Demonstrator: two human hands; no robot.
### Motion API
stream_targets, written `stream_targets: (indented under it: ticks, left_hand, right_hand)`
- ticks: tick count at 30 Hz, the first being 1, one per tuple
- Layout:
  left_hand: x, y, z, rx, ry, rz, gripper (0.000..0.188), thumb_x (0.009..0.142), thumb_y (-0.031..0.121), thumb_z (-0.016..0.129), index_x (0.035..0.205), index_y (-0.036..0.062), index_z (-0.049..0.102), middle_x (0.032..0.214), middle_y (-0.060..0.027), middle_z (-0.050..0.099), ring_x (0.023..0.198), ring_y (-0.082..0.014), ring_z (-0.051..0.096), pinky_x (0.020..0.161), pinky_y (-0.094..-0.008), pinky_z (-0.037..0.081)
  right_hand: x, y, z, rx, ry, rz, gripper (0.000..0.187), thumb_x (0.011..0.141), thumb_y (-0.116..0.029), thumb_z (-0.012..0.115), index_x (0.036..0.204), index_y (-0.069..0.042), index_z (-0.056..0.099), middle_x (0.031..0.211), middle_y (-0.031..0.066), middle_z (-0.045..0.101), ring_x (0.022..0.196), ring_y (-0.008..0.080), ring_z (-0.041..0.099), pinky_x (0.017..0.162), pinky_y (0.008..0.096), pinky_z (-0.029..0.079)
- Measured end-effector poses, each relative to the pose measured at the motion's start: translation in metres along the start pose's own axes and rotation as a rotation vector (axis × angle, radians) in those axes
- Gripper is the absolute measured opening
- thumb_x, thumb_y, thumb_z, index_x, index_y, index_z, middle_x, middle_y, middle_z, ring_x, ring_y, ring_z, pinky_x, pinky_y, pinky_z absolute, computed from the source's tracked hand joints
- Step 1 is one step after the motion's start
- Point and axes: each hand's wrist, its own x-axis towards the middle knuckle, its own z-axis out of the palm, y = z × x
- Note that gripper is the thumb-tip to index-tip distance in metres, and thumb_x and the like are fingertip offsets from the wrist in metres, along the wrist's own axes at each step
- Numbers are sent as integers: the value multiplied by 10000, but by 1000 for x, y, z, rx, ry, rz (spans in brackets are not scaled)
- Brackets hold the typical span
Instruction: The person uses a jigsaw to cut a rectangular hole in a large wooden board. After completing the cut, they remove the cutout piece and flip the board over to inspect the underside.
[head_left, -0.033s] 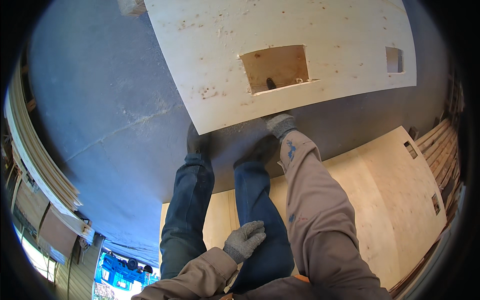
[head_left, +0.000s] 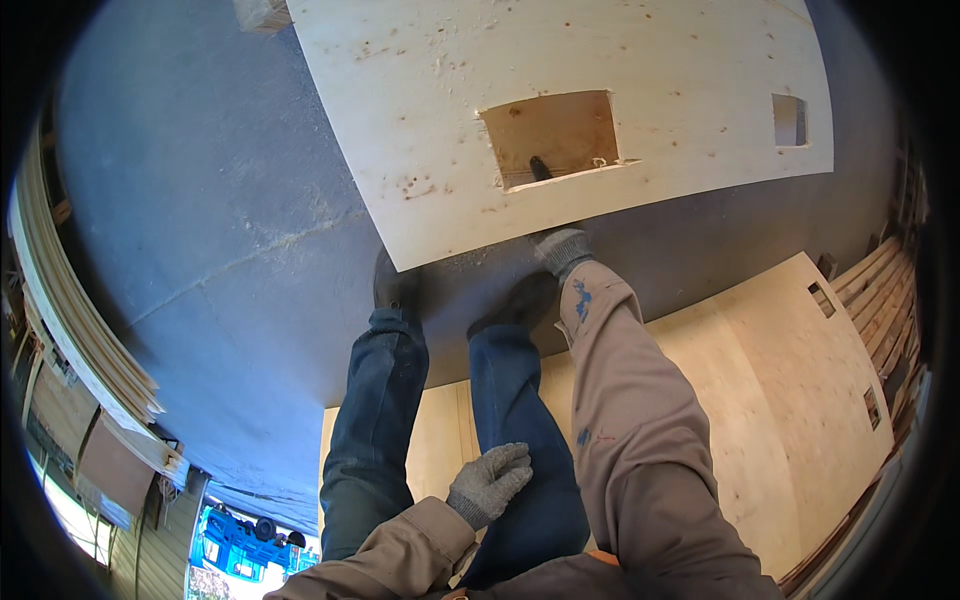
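Note:
A large pale plywood sheet [head_left: 430, 130], knotty and dusted with shavings, fills the upper middle. Near its lower edge is a rectangular cutout with a rough, splintered rim. Through it show wood and a small dark object [head_left: 540, 168] that I cannot identify. My right hand [head_left: 565, 248], in a grey knit glove, is at the sheet's near edge with its fingers hidden under it. Whether it grips anything there does not show. My left hand [head_left: 490, 482], gloved alike, rests palm down on my right thigh, empty, with fingers loosely bent.
A smaller cutout [head_left: 789, 120] pierces the sheet at right. Another plywood panel [head_left: 745, 390] with two small openings lies behind my legs. Long boards [head_left: 885, 300] are stacked at far right, sheets [head_left: 85, 320] at far left. A blue vehicle [head_left: 250, 545] stands at lower left.
The dark object seen through the cutout has shifted very slightly. My hands and the plywood sheet stay where they were.

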Motion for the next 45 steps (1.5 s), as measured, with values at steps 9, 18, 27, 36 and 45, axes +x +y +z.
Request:
stream_targets:
  ticks: [9, 18, 27, 36, 45]
  left_hand:
    - [2, 10, 2, -84, 33, 98, 428, 946, 127, 624, 1330, -34, 523, 1243, -153, 633, 1096, -204, 622, 961, -311, 492]
    - [-2, 54, 4, -221, 95, 152, 401, 902, 123, 669, 1230, -90, 580, 971, -149, 683, 836, -201, 655, 748, -304, 529]
    - [16, 95, 0, -403, 48, 187, 441, 903, 158, 665, 1273, -45, 537, 1026, -114, 662, 839, -194, 641, 728, -298, 524]
    - [51, 138, -10, -603, 297, 260, 340, 885, 144, 673, 1188, 42, 559, 910, -53, 597, 710, -142, 593, 608, -263, 479]
    - [146, 154, -70, -1186, 907, 466, 427, 912, 165, 680, 1297, 54, 531, 954, -44, 630, 673, -131, 569, 516, -251, 448]
  right_hand:
    - [-30, -16, 15, 317, -347, 293, 618, 871, -384, 645, 1408, -128, 478, 1292, 152, 607, 1160, 285, 597, 946, 371, 499]
    - [-92, -23, -54, 722, -472, 565, 621, 816, -278, 702, 1379, -99, 514, 1204, 167, 659, 1080, 292, 648, 928, 371, 509]
    - [-146, 15, -135, 502, -455, 811, 604, 821, -300, 713, 1351, -65, 542, 1279, 185, 619, 1181, 296, 602, 1014, 357, 466]
    - [-171, 143, -146, 695, 5, 892, 529, 888, -350, 660, 1310, -42, 576, 1236, 190, 640, 1153, 328, 612, 993, 392, 471]
    - [-93, 217, -183, 1761, 311, 1339, 961, 846, -629, 641, 1504, -78, 208, 1543, 142, 315, 1400, 350, 357, 1119, 555, 320]
